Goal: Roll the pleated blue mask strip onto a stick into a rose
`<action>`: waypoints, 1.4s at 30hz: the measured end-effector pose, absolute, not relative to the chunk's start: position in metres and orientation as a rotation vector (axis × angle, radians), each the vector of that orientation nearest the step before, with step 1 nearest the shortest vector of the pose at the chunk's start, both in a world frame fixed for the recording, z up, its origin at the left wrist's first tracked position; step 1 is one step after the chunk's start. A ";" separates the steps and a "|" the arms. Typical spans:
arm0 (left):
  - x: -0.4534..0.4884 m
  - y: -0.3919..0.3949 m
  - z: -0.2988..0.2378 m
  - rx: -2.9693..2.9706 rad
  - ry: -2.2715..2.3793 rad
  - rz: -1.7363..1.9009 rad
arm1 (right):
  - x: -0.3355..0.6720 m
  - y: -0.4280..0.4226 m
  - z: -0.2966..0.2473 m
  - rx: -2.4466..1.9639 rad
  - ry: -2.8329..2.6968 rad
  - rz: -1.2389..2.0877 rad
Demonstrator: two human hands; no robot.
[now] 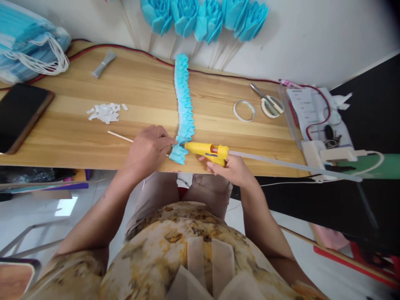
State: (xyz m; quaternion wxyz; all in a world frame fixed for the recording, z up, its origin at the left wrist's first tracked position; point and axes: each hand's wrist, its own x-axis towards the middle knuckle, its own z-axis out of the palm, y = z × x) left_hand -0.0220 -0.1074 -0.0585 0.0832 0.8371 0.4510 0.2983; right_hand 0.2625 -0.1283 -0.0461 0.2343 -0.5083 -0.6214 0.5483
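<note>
A long strip of folded blue paper (184, 100) runs down the middle of the wooden table (62, 133) to its front edge. My left hand (148, 148) is closed in a pinch on the strip's near end, over a thin wooden stick (120, 136). My right hand (229, 168) grips a yellow glue gun (208, 151). The gun's nozzle points left and touches the strip's near end. A clear glue stick (281, 163) juts out of the gun's back to the right.
A phone (20, 114) and a bag of face masks (29, 43) lie at the left. White paper scraps (104, 112) and a grey bundle (104, 63) sit mid-left. Tape ring (244, 111), scissors (268, 102) and a power strip (315, 152) are at the right. Blue paper flowers (203, 16) lean on the wall.
</note>
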 end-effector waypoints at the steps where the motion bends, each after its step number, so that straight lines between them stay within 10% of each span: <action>1: -0.022 -0.106 -0.060 2.512 1.361 0.870 | 0.263 -0.129 -0.046 -1.396 -1.704 1.512; 42: -0.021 -0.104 -0.068 2.533 1.527 0.836 | 0.267 -0.126 -0.037 -1.443 -1.989 1.142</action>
